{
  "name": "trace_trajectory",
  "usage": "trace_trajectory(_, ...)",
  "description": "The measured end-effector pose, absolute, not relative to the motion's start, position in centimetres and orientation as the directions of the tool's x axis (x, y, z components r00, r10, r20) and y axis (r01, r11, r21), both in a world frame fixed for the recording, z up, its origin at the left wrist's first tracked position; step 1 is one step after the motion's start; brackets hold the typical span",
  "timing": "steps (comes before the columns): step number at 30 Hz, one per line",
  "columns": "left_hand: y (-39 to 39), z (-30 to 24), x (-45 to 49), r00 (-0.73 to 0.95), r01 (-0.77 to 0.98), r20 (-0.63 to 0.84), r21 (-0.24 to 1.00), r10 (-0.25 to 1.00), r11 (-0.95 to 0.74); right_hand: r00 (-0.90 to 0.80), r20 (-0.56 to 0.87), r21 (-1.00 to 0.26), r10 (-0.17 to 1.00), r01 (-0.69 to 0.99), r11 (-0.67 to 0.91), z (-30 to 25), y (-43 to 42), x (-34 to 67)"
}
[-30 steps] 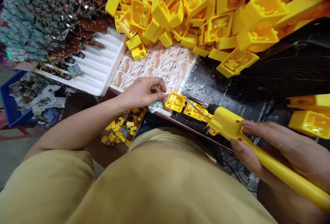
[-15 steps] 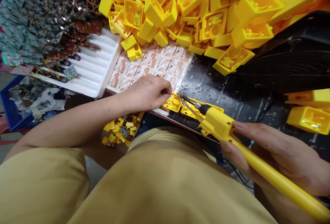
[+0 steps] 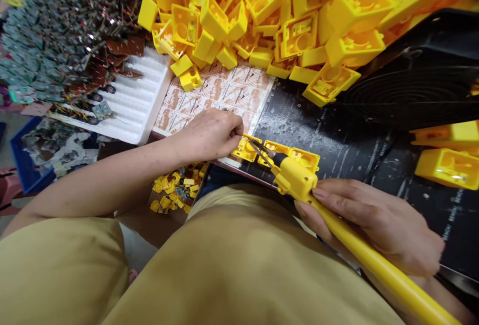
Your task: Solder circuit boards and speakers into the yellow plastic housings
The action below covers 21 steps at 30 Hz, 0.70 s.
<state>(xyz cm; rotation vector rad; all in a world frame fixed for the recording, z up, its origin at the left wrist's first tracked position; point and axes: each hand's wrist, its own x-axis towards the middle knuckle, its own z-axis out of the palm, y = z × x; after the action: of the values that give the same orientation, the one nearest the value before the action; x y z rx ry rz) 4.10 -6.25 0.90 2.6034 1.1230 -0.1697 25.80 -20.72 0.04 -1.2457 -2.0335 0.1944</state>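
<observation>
Head cam: blk counter [image 3: 310, 123]; long yellow tool [image 3: 348, 233] gripped firmly in R hand [image 3: 379, 221]; L hand [image 3: 214, 133] has fingers curled, can't tell if gripping; small yellow case [image 3: 245, 152] sits nr counter edge, beside L hand, tool reaching over it.

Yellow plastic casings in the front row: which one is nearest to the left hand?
The leftmost open yellow plastic casing, partly hidden behind the left hand. The rest of the row, farther right, lies apart from that hand.
</observation>
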Motion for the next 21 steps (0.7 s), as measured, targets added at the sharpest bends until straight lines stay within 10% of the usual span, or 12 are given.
trace_trajectory(12, -5.8, 2.5, 6.1, 0.697, 0.634, -0.402, -0.042, 0.594, -0.772, -0.427, 0.569, -0.354, 0.703, 0.645, 0.678, 0.4, -20.4, 25.9)
trace_trajectory(21, -5.8, 2.4, 5.7, 0.690, 0.656, -0.411, 0.007, 0.596, -0.755, -0.200, 0.365, -0.434, 0.909, 0.828, 0.356, 0.1, -23.4, 26.9)
